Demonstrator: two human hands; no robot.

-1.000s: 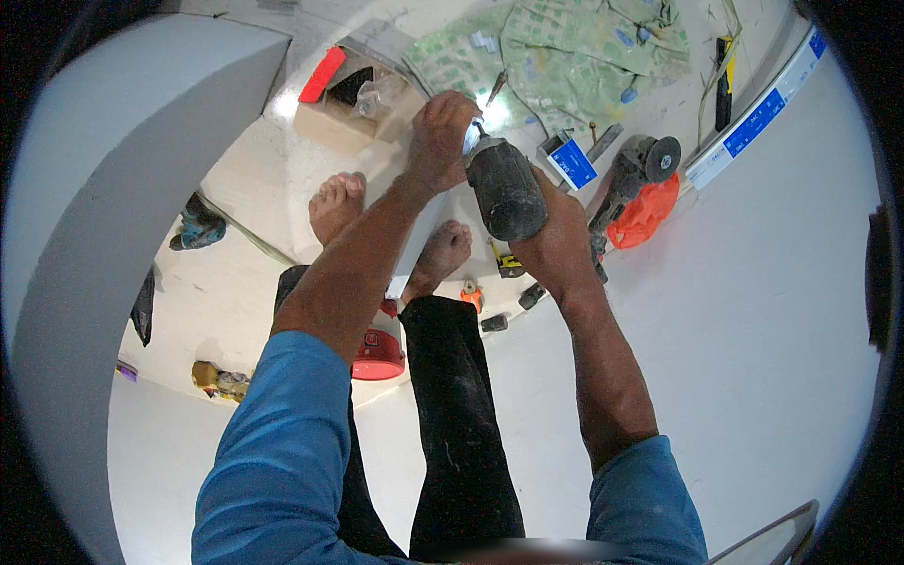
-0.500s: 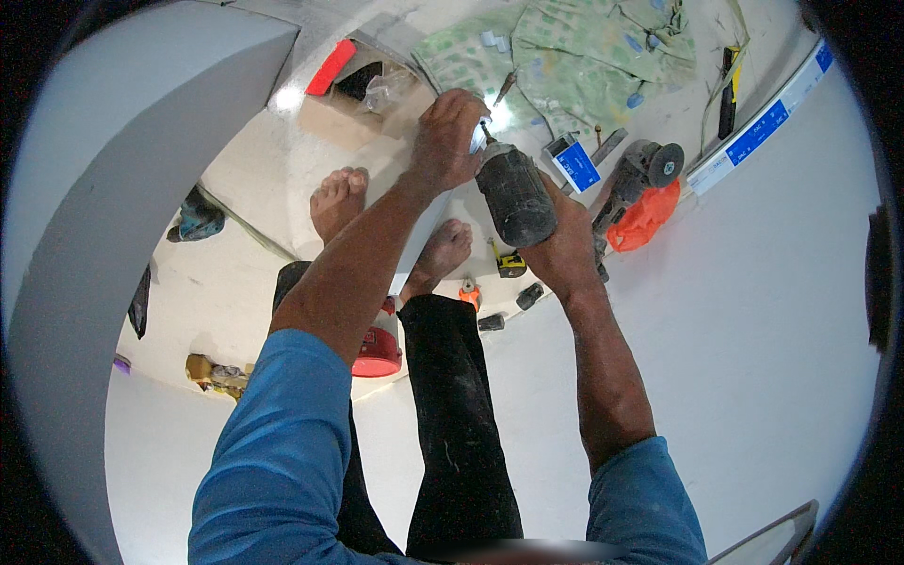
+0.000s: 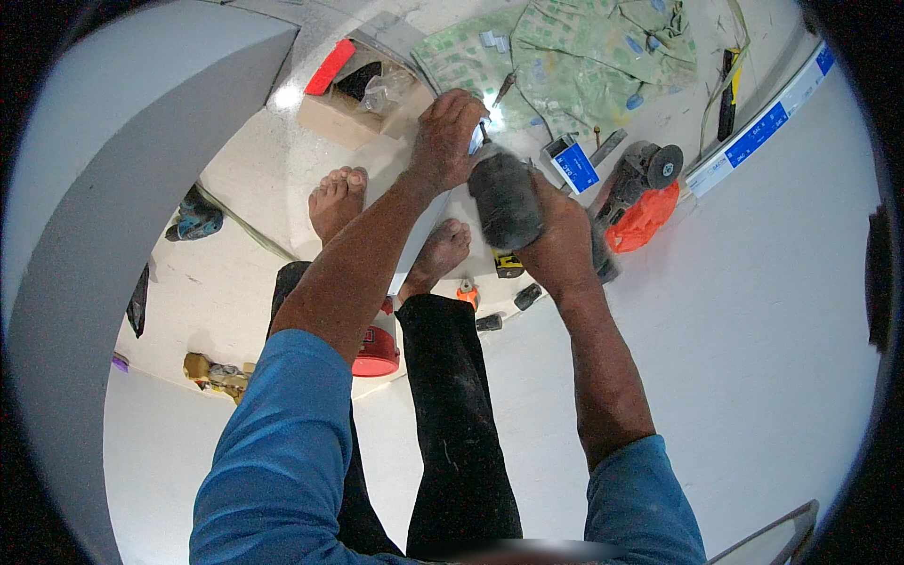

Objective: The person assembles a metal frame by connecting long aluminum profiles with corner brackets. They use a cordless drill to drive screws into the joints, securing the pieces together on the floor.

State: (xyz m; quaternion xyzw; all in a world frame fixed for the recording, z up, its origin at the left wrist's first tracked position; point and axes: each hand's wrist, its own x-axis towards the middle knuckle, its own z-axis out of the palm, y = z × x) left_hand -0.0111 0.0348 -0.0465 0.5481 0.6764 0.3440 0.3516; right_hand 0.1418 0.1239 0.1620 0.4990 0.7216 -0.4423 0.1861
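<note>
My right hand [image 3: 557,240] is closed around the grip of a dusty dark cordless drill [image 3: 507,202]. The drill points away from me, its bit close to the fingers of my left hand [image 3: 446,137]. Those fingers are wrapped around the far end of a long white strip [image 3: 414,252], which runs back between my bare feet. A bright light shines just beyond that end. Whether the bit touches the strip cannot be made out. Partly behind the drill lies a yellow and black tape measure [image 3: 508,265].
Right of the drill are a short blue-and-white piece of profile [image 3: 573,165], an angle grinder [image 3: 633,179] and an orange bag [image 3: 648,218]. A green patterned sheet [image 3: 565,66] spreads beyond. A cardboard box [image 3: 337,122] stands at far left, a red container [image 3: 377,353] near my leg.
The drill and my right hand have shifted slightly left, and the drill now covers part of the tape measure. My left hand keeps its hold, nearly unmoved.
</note>
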